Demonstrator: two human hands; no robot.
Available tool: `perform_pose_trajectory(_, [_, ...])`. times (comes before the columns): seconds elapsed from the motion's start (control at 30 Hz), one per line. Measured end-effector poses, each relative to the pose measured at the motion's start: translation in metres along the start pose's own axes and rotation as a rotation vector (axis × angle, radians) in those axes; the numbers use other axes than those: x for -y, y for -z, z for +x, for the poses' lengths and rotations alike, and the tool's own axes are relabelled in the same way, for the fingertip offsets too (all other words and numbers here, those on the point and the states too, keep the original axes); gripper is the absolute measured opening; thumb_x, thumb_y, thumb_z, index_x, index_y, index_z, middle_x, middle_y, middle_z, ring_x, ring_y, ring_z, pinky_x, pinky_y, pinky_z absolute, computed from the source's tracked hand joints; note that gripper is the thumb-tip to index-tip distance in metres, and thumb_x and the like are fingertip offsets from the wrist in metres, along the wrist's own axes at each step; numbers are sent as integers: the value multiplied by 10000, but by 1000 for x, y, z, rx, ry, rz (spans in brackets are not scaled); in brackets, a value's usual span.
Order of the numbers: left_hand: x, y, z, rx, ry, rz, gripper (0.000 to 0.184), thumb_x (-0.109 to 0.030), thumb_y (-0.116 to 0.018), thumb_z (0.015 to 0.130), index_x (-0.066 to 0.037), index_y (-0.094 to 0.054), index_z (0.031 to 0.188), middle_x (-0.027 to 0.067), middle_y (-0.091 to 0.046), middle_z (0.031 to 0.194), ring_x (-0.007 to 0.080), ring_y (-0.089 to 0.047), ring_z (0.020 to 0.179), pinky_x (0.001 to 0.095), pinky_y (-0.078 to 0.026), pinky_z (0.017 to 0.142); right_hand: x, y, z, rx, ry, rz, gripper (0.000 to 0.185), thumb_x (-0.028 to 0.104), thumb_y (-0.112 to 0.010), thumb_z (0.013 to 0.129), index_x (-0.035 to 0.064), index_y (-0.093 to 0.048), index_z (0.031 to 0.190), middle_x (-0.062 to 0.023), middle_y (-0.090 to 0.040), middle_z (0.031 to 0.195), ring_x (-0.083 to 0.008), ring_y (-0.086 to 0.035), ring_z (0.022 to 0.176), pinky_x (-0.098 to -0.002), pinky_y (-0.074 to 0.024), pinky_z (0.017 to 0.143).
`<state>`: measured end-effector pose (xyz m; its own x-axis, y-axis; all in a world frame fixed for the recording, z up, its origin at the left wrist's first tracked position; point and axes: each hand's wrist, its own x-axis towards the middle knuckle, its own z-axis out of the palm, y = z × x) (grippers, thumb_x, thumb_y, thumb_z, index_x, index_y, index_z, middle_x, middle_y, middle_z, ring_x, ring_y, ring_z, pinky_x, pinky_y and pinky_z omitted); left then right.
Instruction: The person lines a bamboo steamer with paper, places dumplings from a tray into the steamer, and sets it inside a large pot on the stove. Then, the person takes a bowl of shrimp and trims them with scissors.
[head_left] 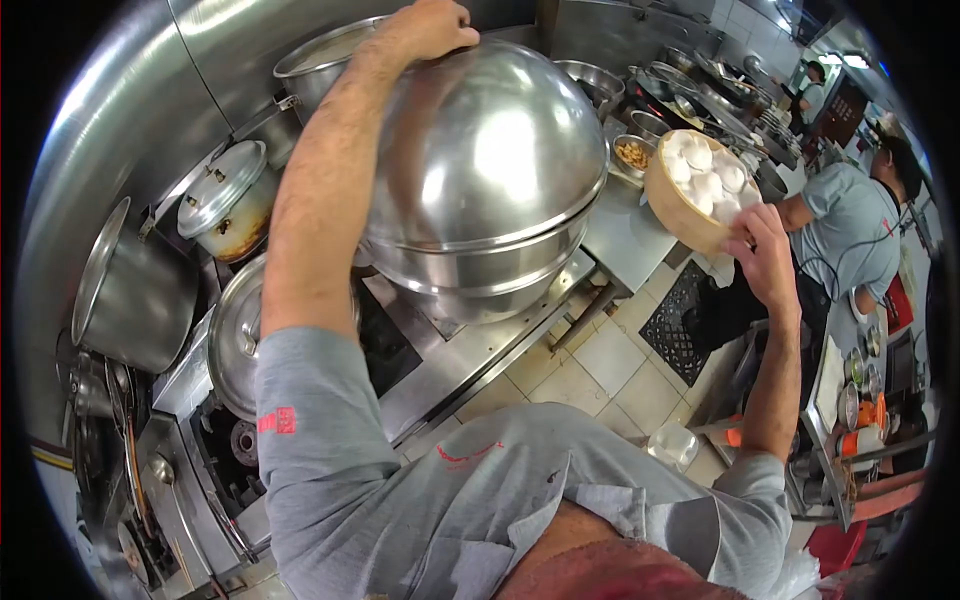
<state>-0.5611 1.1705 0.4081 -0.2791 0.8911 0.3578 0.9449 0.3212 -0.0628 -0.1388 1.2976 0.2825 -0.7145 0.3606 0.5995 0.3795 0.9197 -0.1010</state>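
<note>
While left hand (434, 28) clasps lid (490, 150) | right hand (765, 245) holds bun basket (686, 217)

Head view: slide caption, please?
Left hand at a domed steel lid; right hand holding a bamboo steamer basket of white buns.

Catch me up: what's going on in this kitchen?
The person's right hand holds a round light-coloured basket of white rounded pieces off to the side. The left hand is curled at the top of a big domed lid covering a steel pot. A co-worker leans nearby.
</note>
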Motion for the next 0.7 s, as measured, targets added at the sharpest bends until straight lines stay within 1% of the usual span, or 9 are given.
perform_pose_trajectory(0.07, [7,20,-14,-129,50,-112,369,-290,-556,802,-98,-653,1102,121,-642,1135,291,-608,1016,405,-493,841,-18,-4,25,-1,73,54,259,-15,-683,621,-1,-517,819,-107,-510,835,-306,-481,835,-382,-411,740])
perform_pose_trajectory(0.13, [-4,52,-47,-126,316,-253,348,-265,-559,815,-93,-641,1106,109,-657,1076,260,-613,959,361,-492,813,-33,-6,51,19,132,39,258,-3,-684,624,-3,-520,824,-105,-507,831,-307,-480,843,-380,-413,743])
perform_pose_trajectory(0.2, [105,40,-34,-257,84,-394,406,-379,-549,881,-75,-627,1139,46,-657,1032,182,-610,961,303,-456,860,-36,-12,76,31,204,69,262,13,-689,627,-3,-521,826,-105,-506,831,-310,-482,860,-381,-417,757])
perform_pose_trajectory(0.27, [140,50,-58,-360,139,-474,393,-356,-559,896,-70,-622,1157,6,-638,1043,122,-575,965,270,-440,843,-38,-22,101,29,252,94,260,24,-691,632,-4,-521,827,-106,-506,832,-309,-486,872,-383,-420,763])
perform_pose_trajectory(0.37, [130,62,-99,-484,339,-514,385,-354,-562,892,-101,-622,1176,11,-623,1112,123,-560,1021,283,-435,857,-30,-41,133,11,368,128,249,40,-689,645,-5,-526,829,-109,-513,835,-308,-496,888,-387,-426,772])
perform_pose_trajectory(0.5, [130,61,-123,-582,374,-631,402,-385,-618,844,-137,-646,1159,-10,-644,1050,126,-569,979,288,-427,828,-7,-83,168,16,497,206,222,44,-688,656,-4,-555,828,-112,-563,858,-310,-531,902,-394,-447,779])
perform_pose_trajectory(0.57, [121,60,-128,-638,415,-614,373,-344,-582,875,-147,-624,1189,-14,-594,1184,120,-531,1075,306,-429,870,7,-107,179,75,548,187,191,60,-665,676,-7,-553,816,-120,-568,867,-320,-539,902,-401,-461,768])
perform_pose_trajectory(0.6, [116,58,-130,-711,383,-599,345,-335,-581,862,-135,-646,1136,21,-642,1088,132,-582,976,313,-467,800,17,-120,184,114,566,192,170,61,-645,687,-10,-554,811,-131,-570,868,-329,-541,893,-400,-466,768])
perform_pose_trajectory(0.7, [80,54,-138,-787,327,-546,321,-293,-569,842,-96,-648,1083,73,-649,1033,164,-592,948,323,-467,805,34,-162,198,224,660,104,161,39,-586,705,-14,-608,856,-191,-595,921,-374,-556,913,-433,-458,821])
